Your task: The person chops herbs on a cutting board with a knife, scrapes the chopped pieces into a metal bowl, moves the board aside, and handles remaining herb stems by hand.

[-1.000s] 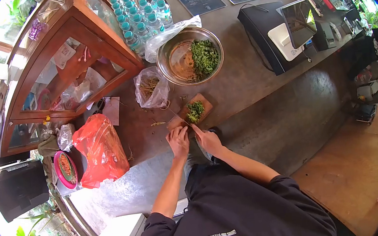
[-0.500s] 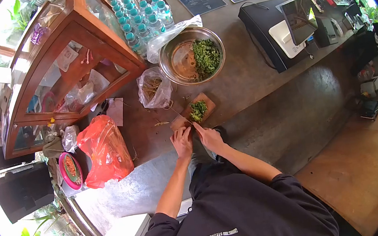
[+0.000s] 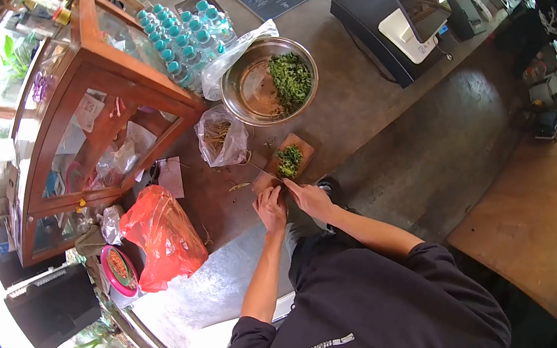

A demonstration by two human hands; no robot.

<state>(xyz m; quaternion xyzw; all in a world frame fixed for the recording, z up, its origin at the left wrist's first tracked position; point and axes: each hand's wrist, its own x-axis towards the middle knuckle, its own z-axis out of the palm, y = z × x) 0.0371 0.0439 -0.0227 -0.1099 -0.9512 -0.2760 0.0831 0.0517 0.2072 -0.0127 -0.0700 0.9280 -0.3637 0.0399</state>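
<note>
A small wooden cutting board (image 3: 303,145) lies tilted near the counter's front edge, with a pile of chopped greens (image 3: 289,161) on it. My right hand (image 3: 312,201) is closed around a knife, whose thin blade (image 3: 263,171) points away to the upper left across the board. Beside it, my left hand (image 3: 270,210) presses on the board's near left end with its fingers curled together. Whatever sits under those fingertips is hidden. Beyond the board stands a steel bowl (image 3: 259,116) with a heap of chopped greens (image 3: 291,80) along its right side.
A clear plastic bag (image 3: 226,154) of stalks stands left of the bowl. Farther left are a red plastic bag (image 3: 165,240), a pink basin (image 3: 122,285) and a wooden glass cabinet (image 3: 133,66). Capped water bottles (image 3: 189,42) stand behind; a tablet (image 3: 421,3) is at right.
The camera view has turned slightly, shifting the surroundings. Both hands stay at the board with the knife, and I see no clear change in the greens.
</note>
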